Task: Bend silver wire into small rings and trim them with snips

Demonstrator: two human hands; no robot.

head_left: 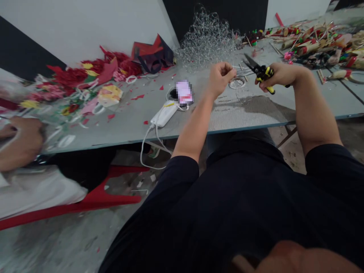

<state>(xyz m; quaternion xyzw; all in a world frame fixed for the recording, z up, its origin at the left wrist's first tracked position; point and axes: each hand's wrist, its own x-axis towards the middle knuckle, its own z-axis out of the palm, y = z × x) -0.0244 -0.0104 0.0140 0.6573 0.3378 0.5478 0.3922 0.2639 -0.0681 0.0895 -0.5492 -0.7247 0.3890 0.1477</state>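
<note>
My left hand (220, 77) is closed in a pinch on a bundle of thin wires (241, 71) held over the grey table (119, 121). My right hand (280, 75) grips black cutters with yellow handles (260, 70), blades open and pointing left toward the wire ends. A small round coil of wire (237, 83) lies on the table just below the two hands. A big tangle of silvery wire (206, 38) sits behind them.
A white power bank (164, 113) with cables and a phone (184, 92) lie at table centre. Red and yellow paper flowers (85, 79) pile up on the left, finished colourful sticks (318, 43) on the right. Another person's hand (18, 142) and a red chair (93, 199) are at left.
</note>
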